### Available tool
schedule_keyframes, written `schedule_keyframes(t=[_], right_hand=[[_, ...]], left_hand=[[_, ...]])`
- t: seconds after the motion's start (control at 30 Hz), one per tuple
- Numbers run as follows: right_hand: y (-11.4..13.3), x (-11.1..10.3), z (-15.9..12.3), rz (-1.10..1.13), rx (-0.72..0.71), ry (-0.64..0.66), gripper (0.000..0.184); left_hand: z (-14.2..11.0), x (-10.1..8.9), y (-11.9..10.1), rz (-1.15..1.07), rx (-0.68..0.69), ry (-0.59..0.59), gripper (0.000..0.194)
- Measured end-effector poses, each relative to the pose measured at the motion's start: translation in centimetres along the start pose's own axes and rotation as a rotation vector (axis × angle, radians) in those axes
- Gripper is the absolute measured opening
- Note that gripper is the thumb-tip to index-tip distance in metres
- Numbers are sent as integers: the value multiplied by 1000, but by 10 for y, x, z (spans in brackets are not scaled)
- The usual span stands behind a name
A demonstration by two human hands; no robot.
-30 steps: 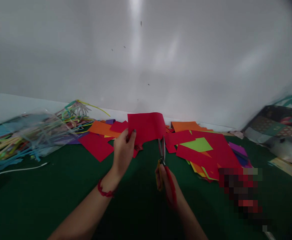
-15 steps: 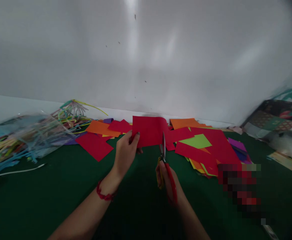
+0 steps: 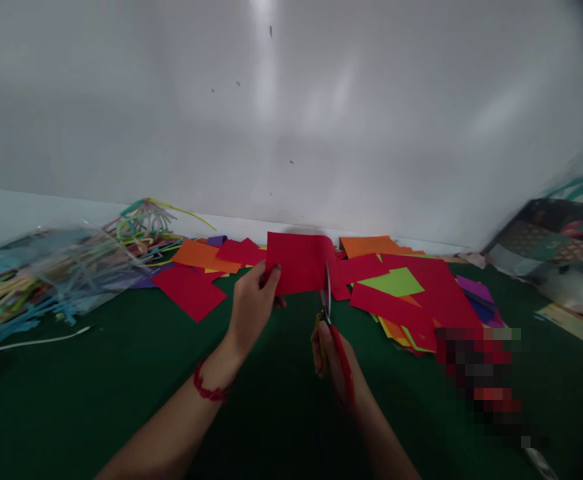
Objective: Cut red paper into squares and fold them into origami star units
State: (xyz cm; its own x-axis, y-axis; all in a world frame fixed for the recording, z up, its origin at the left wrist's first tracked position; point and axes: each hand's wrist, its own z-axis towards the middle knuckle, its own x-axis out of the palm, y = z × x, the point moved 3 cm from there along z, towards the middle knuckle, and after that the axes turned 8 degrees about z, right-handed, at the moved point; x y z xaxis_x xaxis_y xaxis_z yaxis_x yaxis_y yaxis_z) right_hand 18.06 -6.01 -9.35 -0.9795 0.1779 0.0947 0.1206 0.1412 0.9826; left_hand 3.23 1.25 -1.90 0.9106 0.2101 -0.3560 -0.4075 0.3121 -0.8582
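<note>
Between thumb and fingers, my left hand (image 3: pixel 255 293) pinches the left edge of a red sheet of paper (image 3: pixel 296 263), which is held up above the green tabletop. The sheet's right end curls over. My right hand (image 3: pixel 338 360) grips a pair of scissors (image 3: pixel 342 360) with one red and one yellow handle. Their blades point upward and are slightly parted at the lower right part of the sheet, one blade in front of the paper. A red bracelet (image 3: pixel 211 383) circles my left wrist.
Loose coloured paper (image 3: pixel 431 287) lies in a heap on the right, and more red and orange pieces (image 3: pixel 191 290) lie on the left. Pipe cleaners in a clear plastic bag (image 3: pixel 96 267) rest far left. A patterned bag (image 3: pixel 546 230) stands at the right, by the white wall (image 3: pixel 396 133).
My left hand and the red sheet have shifted very slightly to the right. The scissors and my right hand look almost the same.
</note>
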Motion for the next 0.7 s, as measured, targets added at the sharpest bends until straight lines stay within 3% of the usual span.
schedule_keyframes(t=[0.7], right_hand=[[-13,-6,7,24,40,54,45]], left_hand=[[-1,1,-2,-18,2,17,24]])
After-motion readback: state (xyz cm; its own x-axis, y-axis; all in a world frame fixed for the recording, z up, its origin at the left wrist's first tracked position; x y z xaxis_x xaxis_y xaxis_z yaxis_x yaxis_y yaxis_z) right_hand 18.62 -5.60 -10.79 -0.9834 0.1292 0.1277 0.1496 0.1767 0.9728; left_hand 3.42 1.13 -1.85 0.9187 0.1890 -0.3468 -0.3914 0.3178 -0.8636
